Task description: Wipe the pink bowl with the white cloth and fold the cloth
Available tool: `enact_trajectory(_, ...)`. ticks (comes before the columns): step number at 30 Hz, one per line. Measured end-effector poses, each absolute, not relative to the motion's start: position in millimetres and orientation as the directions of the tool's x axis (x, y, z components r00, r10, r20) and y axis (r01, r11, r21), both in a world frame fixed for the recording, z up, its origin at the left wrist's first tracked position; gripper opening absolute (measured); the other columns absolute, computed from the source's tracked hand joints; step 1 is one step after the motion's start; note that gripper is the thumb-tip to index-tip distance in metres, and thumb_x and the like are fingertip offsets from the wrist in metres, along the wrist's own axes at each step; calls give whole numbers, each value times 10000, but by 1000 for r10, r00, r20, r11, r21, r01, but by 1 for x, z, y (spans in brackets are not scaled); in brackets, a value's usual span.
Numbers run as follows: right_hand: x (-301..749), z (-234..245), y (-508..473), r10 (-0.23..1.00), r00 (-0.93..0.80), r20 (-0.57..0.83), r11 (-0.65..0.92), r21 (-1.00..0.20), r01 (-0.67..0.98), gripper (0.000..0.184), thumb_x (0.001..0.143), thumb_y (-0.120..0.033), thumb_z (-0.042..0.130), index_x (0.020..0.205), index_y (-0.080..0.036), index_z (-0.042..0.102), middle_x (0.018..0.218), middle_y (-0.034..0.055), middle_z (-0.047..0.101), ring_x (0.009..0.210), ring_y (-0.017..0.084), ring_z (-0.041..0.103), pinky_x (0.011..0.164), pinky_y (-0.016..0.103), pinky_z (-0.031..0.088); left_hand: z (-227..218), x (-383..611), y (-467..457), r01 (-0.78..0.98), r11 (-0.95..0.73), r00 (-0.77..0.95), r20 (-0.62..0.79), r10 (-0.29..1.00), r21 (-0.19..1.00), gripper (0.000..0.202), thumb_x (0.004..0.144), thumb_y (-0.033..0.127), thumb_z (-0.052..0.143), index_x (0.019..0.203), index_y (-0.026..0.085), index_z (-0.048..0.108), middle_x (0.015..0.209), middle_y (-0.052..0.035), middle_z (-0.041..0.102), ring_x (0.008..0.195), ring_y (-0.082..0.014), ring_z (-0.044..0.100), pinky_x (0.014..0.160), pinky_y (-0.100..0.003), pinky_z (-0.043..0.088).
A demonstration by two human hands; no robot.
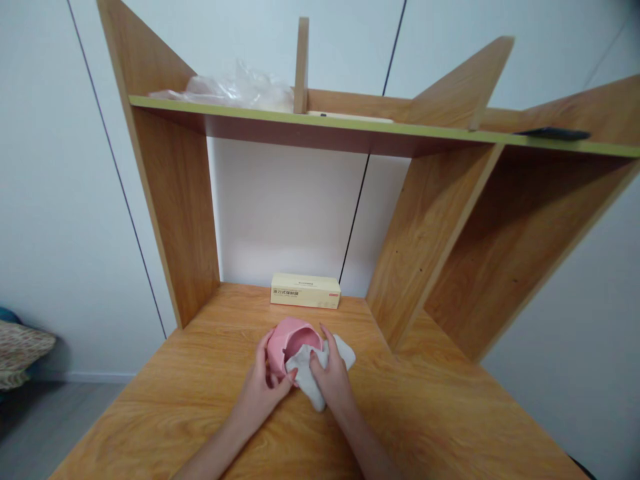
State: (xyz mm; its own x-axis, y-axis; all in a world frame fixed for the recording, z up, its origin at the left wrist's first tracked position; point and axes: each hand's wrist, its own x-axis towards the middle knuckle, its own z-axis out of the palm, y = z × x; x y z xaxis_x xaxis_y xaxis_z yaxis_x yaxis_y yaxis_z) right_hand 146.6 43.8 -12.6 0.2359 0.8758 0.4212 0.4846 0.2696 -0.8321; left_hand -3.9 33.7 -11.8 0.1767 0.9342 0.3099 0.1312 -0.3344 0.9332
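In front of the cream box [305,293], the left grip [264,387] clasps a pink container [284,333] while the right grip [332,375] holds a pale cloth [305,379].

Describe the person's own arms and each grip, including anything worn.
The left grip and right grip are bare, ungloved hands with slim fingers; some nails look reddish, possibly polished, though too small to tell. The slender left forearm and right forearm run bare to the picture's edge, with no sleeve, watch or bracelet showing.
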Motion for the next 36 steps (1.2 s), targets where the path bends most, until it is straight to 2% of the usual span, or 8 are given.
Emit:
enact_trajectory(4, 153, -6, 43, 888, 221, 403, 193, -763, 617, 574, 708, -234, 470, 1269, -176, 367, 739, 7, 633, 590, 163, 576, 585, 259, 459, -7, -11, 34, 250, -365, 116, 347, 931, 897, 671, 703, 304, 590, 1289, 188, 285, 1158, -91, 524, 887, -207, 588, 734, -301, 512)
enact_trajectory(7, 158, -4, 43, 903, 190, 385, 146, -692, 706, 562, 720, -276, 488, 1265, -196, 374, 698, 6, 628, 535, 170, 564, 548, 264, 433, -3, -14, 34, 344, -417, 145, 392, 909, 841, 621, 675, 238, 583, 1253, 184, 362, 1208, -83, 506, 1054, -238, 512, 883, -332, 439)
enact_trajectory(10, 159, -5, 44, 900, 192, 390, 145, -686, 713, 549, 745, -298, 471, 1273, -200, 352, 817, 44, 641, 644, 193, 600, 594, 275, 432, -4, -14, 35, 349, -415, 144, 389, 910, 840, 608, 692, 230, 559, 1259, 166, 349, 1194, -92, 519, 1022, -228, 538, 879, -333, 443)
enact_trajectory(16, 151, -11, 43, 944, 218, 249, 41, -742, 669, 677, 702, -389, 545, 1298, -185, 297, 736, 43, 636, 666, 229, 610, 577, 294, 422, -6, -13, 35, 340, -369, 128, 346, 930, 865, 604, 719, 285, 562, 1271, 176, 340, 1203, -82, 517, 1004, -224, 553, 869, -341, 455)
enact_trajectory(19, 149, -15, 44, 953, 199, 227, 44, -756, 653, 758, 649, -341, 592, 1312, -183, 261, 776, 45, 631, 670, 223, 606, 568, 284, 417, -3, -12, 33, 382, -374, 116, 357, 927, 845, 627, 705, 296, 577, 1271, 161, 344, 1211, -94, 513, 1057, -237, 519, 910, -348, 418)
enact_trajectory(23, 154, -16, 48, 963, 186, 197, 36, -775, 631, 697, 693, -236, 501, 1326, -167, 219, 722, 12, 612, 605, 183, 586, 539, 253, 401, 1, -10, 29, 459, -424, 177, 387, 905, 781, 681, 687, 274, 580, 1305, 179, 308, 1234, -91, 497, 1091, -252, 491, 934, -371, 387)
enact_trajectory(30, 159, -13, 48, 955, 228, 190, -39, -683, 729, 619, 710, -237, 493, 1298, -180, 307, 796, 41, 637, 701, 198, 601, 584, 249, 396, 4, -11, 27, 518, -517, 263, 449, 854, 681, 712, 686, 306, 578, 1326, 209, 281, 1295, -74, 437, 1129, -256, 457, 949, -361, 371)
enact_trajectory(36, 155, -15, 46, 938, 216, 271, 96, -801, 590, 597, 721, -193, 427, 1303, -141, 303, 892, 70, 640, 806, 208, 603, 686, 281, 450, -4, -13, 32, 418, -436, 210, 382, 900, 797, 712, 766, 316, 537, 1361, 227, 156, 1316, -94, 399, 1136, -253, 446, 942, -386, 366)
